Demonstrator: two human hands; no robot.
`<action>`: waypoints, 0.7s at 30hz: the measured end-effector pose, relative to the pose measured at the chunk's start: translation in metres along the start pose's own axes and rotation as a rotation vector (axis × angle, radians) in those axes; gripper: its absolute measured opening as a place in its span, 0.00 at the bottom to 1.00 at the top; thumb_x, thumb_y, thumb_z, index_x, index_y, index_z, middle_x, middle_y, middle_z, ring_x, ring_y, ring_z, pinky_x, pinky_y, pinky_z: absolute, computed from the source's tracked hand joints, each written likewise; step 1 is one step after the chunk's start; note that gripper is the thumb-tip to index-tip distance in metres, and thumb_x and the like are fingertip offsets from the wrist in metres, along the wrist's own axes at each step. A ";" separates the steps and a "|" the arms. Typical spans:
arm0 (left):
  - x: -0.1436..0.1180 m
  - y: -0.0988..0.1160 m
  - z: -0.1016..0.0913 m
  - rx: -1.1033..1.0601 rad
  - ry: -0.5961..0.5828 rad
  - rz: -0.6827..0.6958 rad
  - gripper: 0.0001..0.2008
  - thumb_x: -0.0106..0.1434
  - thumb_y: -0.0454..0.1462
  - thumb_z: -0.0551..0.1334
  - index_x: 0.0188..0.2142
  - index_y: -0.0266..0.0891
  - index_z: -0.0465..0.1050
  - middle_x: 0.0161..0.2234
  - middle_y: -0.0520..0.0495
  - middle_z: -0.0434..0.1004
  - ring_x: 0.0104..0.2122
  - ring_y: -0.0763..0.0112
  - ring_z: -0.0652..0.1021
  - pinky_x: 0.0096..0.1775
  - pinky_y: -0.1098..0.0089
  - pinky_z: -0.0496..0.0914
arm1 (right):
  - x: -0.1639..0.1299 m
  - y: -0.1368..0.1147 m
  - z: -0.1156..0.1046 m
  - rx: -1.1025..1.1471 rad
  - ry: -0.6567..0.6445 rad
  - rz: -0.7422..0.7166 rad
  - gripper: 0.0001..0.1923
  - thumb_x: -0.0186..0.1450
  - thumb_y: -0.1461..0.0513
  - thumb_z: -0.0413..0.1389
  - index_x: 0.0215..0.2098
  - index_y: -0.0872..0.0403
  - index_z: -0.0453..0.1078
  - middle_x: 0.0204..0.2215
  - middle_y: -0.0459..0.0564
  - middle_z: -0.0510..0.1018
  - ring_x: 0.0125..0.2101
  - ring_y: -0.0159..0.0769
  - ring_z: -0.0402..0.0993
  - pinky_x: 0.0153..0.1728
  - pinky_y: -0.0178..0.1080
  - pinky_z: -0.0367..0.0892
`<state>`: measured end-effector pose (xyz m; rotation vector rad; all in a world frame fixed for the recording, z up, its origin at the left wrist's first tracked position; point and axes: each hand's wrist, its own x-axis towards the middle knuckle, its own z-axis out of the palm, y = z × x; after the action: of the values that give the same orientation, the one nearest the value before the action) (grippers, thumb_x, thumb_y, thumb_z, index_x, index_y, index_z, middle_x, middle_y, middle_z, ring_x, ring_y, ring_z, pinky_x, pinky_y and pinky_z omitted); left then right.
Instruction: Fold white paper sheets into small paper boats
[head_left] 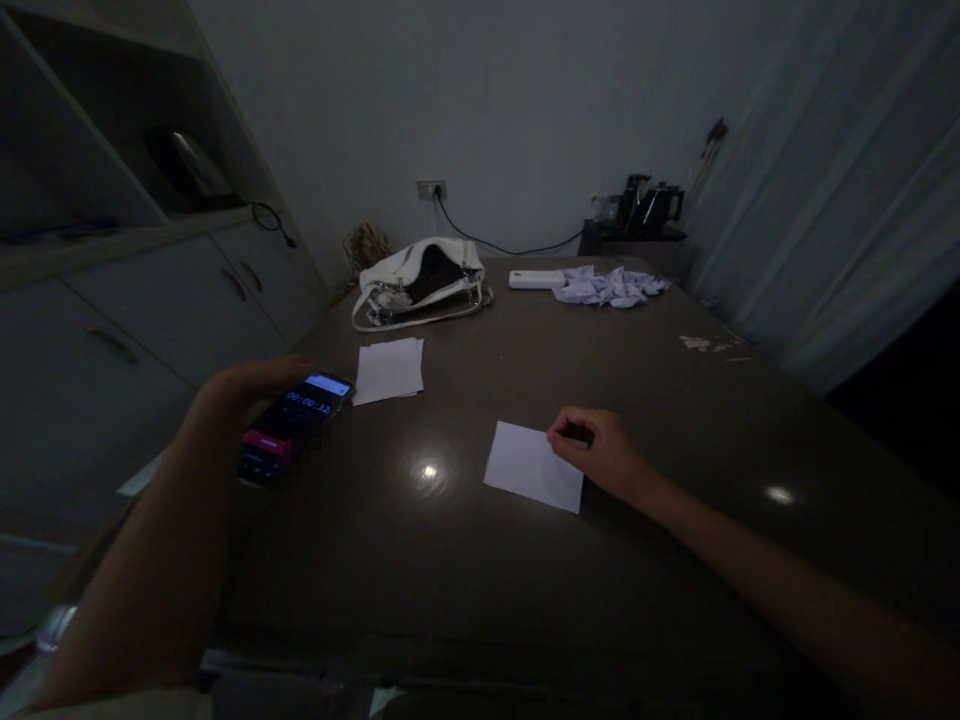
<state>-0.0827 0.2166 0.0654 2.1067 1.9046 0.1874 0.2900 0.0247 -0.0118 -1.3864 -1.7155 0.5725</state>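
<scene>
My left hand (259,378) is at the table's left side, gripping a smartphone (300,420) by its far left edge. Its lit screen reads 00:00:32 above a pink band; most of the fingers are hidden. A small white sheet of paper (529,465) lies flat near the middle of the table. Thumb and forefinger of my right hand (592,447) are pinched together at the sheet's upper edge, and the hand covers its right corner. Between the phone and the handbag rests a small stack of white paper (390,370), slightly fanned.
A white handbag (420,275) stands open at the back left of the brown table (450,590). Behind on the right are a white oblong object (536,280) and crumpled white paper (611,287). Paper scraps (709,343) lie at the right edge. Farther back is a kettle (660,208).
</scene>
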 end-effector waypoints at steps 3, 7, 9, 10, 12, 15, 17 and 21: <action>-0.001 -0.002 -0.001 -0.101 -0.127 -0.052 0.11 0.61 0.39 0.55 0.32 0.34 0.72 0.29 0.49 0.80 0.34 0.64 0.76 0.33 0.71 0.71 | 0.000 0.001 0.000 0.007 -0.008 0.012 0.06 0.58 0.62 0.54 0.23 0.55 0.68 0.20 0.45 0.71 0.23 0.30 0.67 0.25 0.33 0.61; -0.002 -0.004 -0.004 -0.170 -0.183 -0.114 0.12 0.62 0.41 0.55 0.35 0.34 0.71 0.31 0.49 0.79 0.35 0.65 0.76 0.34 0.71 0.71 | 0.000 0.000 0.001 0.016 -0.006 0.026 0.06 0.58 0.62 0.54 0.23 0.55 0.68 0.20 0.45 0.72 0.23 0.30 0.67 0.25 0.33 0.61; -0.002 -0.003 -0.005 -0.180 -0.186 -0.141 0.11 0.62 0.41 0.55 0.34 0.35 0.70 0.30 0.49 0.78 0.35 0.64 0.76 0.33 0.71 0.71 | 0.000 0.000 0.001 0.013 -0.005 0.026 0.06 0.58 0.62 0.55 0.23 0.55 0.67 0.20 0.45 0.71 0.22 0.30 0.67 0.25 0.33 0.61; -0.003 -0.003 -0.005 -0.183 -0.185 -0.147 0.10 0.62 0.40 0.55 0.34 0.35 0.69 0.30 0.49 0.77 0.35 0.64 0.76 0.33 0.71 0.71 | 0.000 0.000 0.001 0.009 -0.006 0.024 0.07 0.58 0.62 0.55 0.23 0.55 0.68 0.20 0.45 0.71 0.22 0.30 0.67 0.25 0.33 0.61; -0.003 -0.002 -0.005 -0.183 -0.181 -0.153 0.09 0.62 0.40 0.55 0.34 0.35 0.69 0.30 0.49 0.77 0.35 0.64 0.75 0.33 0.70 0.71 | 0.000 0.001 0.001 0.003 -0.009 0.013 0.07 0.58 0.62 0.55 0.23 0.55 0.68 0.20 0.45 0.71 0.22 0.30 0.66 0.24 0.33 0.60; -0.003 0.000 -0.005 -0.168 -0.180 -0.150 0.10 0.62 0.40 0.55 0.32 0.36 0.69 0.30 0.49 0.77 0.35 0.63 0.75 0.34 0.70 0.71 | 0.000 0.002 0.001 0.006 -0.012 0.003 0.07 0.58 0.62 0.55 0.23 0.55 0.68 0.20 0.45 0.71 0.22 0.30 0.66 0.25 0.33 0.61; -0.003 0.000 -0.004 -0.151 -0.177 -0.139 0.11 0.61 0.42 0.55 0.31 0.36 0.69 0.29 0.48 0.77 0.35 0.63 0.76 0.34 0.70 0.71 | 0.000 0.002 0.001 0.003 -0.012 0.006 0.07 0.58 0.63 0.55 0.23 0.55 0.68 0.20 0.45 0.71 0.23 0.30 0.67 0.25 0.33 0.61; -0.002 0.000 -0.004 -0.080 -0.114 -0.081 0.14 0.60 0.45 0.56 0.31 0.36 0.71 0.30 0.47 0.79 0.34 0.63 0.77 0.32 0.70 0.71 | 0.000 0.001 0.001 -0.018 -0.007 0.004 0.06 0.57 0.63 0.54 0.23 0.55 0.68 0.20 0.44 0.71 0.22 0.30 0.66 0.24 0.33 0.60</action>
<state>-0.0843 0.2149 0.0690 1.9419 1.8802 0.1205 0.2894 0.0249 -0.0136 -1.4018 -1.7278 0.5663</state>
